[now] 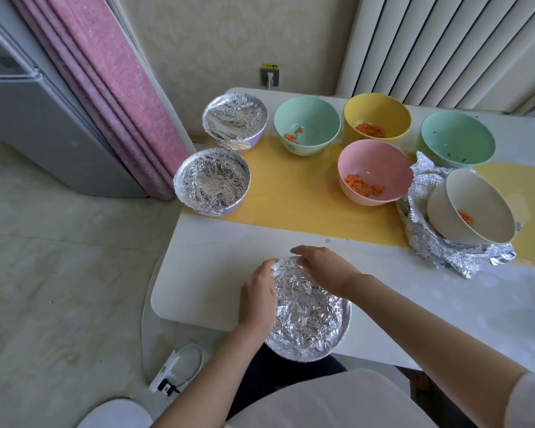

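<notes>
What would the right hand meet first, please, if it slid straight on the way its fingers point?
Bare table first, then probably the nearer foil-covered bowl on the yellow mat; depth unclear.

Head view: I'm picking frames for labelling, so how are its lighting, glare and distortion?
Head view: soft even daylight, only faint shadows; head view: the foil-covered bowl glints in small patches, not blown out; head view: the wide-angle lens bows the edge of the table and splays the radiator; head view: slightly soft overall.
</notes>
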Demonstrator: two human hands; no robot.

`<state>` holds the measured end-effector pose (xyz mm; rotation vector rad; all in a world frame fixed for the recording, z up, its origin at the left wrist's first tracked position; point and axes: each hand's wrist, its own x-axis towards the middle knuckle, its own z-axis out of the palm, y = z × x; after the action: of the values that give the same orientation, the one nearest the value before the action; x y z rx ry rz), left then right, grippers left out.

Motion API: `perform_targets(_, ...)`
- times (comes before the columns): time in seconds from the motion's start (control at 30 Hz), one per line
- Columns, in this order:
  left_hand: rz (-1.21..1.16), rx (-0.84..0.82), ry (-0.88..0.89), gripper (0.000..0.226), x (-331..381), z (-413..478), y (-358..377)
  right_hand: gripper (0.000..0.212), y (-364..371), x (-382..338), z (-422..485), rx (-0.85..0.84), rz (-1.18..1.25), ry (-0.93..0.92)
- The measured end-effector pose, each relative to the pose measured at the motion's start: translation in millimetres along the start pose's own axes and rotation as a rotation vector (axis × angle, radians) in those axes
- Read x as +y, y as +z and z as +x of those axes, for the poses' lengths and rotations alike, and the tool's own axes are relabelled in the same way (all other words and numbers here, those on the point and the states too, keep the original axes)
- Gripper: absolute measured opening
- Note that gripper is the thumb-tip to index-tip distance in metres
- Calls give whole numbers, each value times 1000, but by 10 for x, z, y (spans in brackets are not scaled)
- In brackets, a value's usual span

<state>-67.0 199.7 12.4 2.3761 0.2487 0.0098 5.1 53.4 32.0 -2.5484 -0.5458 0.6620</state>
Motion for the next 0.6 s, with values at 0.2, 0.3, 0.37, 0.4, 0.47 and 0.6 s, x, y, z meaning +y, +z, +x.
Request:
perform_targets(0.2, 35, -46, 104, 41, -119, 108, -111, 21, 67, -74, 142, -12, -96, -42)
perform_targets(0.3, 26, -71, 125, 42, -167, 131, -153, 26, 89, -134, 117, 8, -25, -19)
perform_targets(0.37, 24, -56, 125, 42, -205, 148, -173, 31, 73, -161, 79, 35, 45, 27)
perform_targets(0.4, 29, -32, 111, 41, -231, 159, -189, 32, 61, -158, 57, 48, 77, 53)
perform_targets(0.47, 40, 23, 55, 38, -280, 178, -223, 32, 57, -122, 13, 74, 130, 94)
perform_targets(0.6, -9, 111, -84, 35, -299, 189, -268, 29, 98, -52, -2, 156, 197, 146)
